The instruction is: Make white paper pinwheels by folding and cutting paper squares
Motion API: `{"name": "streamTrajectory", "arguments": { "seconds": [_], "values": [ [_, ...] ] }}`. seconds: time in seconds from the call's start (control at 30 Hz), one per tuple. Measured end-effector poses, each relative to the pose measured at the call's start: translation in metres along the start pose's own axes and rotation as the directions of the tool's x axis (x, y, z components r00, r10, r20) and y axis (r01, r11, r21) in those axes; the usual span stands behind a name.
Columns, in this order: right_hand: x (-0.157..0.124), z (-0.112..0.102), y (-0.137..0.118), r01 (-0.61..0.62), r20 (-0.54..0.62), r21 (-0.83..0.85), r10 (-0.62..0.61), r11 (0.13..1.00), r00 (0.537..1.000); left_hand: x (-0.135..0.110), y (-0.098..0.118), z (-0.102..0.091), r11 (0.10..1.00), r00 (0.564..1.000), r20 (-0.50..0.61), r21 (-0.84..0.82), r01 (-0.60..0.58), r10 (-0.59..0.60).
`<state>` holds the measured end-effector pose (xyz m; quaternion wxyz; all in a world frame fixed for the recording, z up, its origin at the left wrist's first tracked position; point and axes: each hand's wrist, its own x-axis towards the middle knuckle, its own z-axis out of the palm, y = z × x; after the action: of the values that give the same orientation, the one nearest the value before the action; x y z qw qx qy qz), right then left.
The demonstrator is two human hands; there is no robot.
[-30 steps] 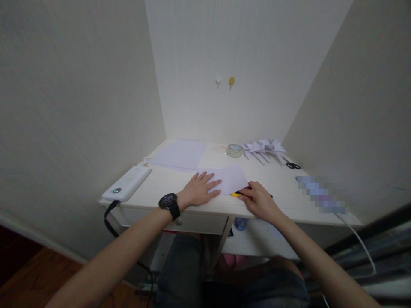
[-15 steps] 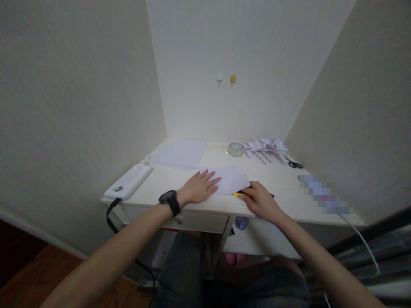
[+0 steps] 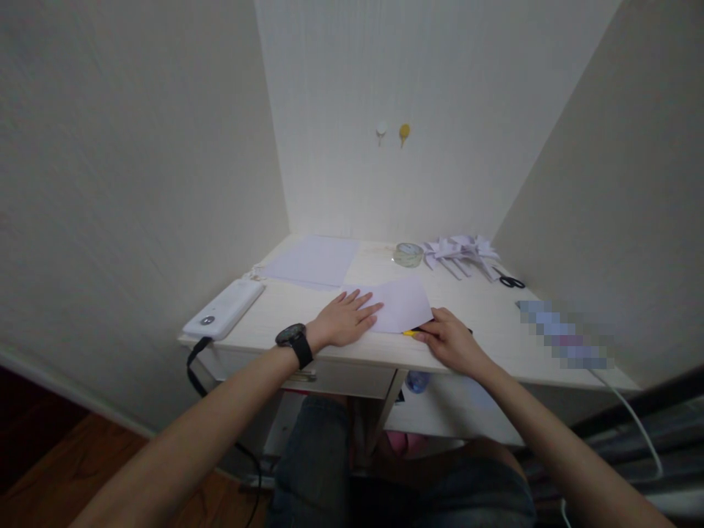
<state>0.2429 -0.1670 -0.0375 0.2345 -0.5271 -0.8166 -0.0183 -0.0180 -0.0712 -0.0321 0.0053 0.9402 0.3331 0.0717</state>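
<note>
A white sheet of paper (image 3: 404, 304) lies on the white desk near its front edge, its right part slightly raised. My left hand (image 3: 346, 319), with a black watch on the wrist, rests flat on the paper's left part, fingers spread. At the paper's right corner, my right hand (image 3: 448, 337) has its thumb and fingers closed on the edge. Beneath that hand is a slim yellow-and-black tool (image 3: 410, 333), perhaps a utility knife; most of it is hidden.
Further back lie more white sheets (image 3: 313, 260), a roll of clear tape (image 3: 408, 254), several folded paper pinwheels (image 3: 462, 253) and black-handled scissors (image 3: 511, 281). A white power bank (image 3: 225, 308) with a black cable sits at the left edge. Rightward is a blurred-out object (image 3: 564, 337) with a white cord.
The paper's right part looks a little more raised at my right hand. My left hand stays flat on the sheet. The whole view has shifted slightly.
</note>
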Motion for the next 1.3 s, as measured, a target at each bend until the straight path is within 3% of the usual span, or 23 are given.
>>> {"name": "streamTrajectory", "arguments": {
  "seconds": [0.53, 0.83, 1.07, 1.3],
  "values": [
    [0.016, 0.003, 0.013, 0.042, -0.014, 0.058, -0.041, 0.997, 0.999, -0.002, -0.001, 0.001, 0.999, 0.999, 0.027, 0.036, -0.019, 0.018],
    [0.013, -0.005, 0.018, 0.135, 0.025, 0.157, -0.141, 0.978, 0.990, -0.001, -0.002, 0.002, 0.999, 0.999, 0.030, 0.037, -0.022, 0.021],
    [0.011, -0.007, 0.019, 0.096, 0.041, 0.116, -0.102, 0.989, 0.994, -0.002, -0.001, 0.001, 0.999, 1.000, 0.006, 0.032, -0.016, 0.016],
    [0.004, -0.020, 0.036, 0.009, 0.113, 0.053, -0.015, 0.999, 0.994, -0.003, 0.003, -0.002, 1.000, 0.999, -0.030, 0.012, 0.024, -0.024]
  ]
}}
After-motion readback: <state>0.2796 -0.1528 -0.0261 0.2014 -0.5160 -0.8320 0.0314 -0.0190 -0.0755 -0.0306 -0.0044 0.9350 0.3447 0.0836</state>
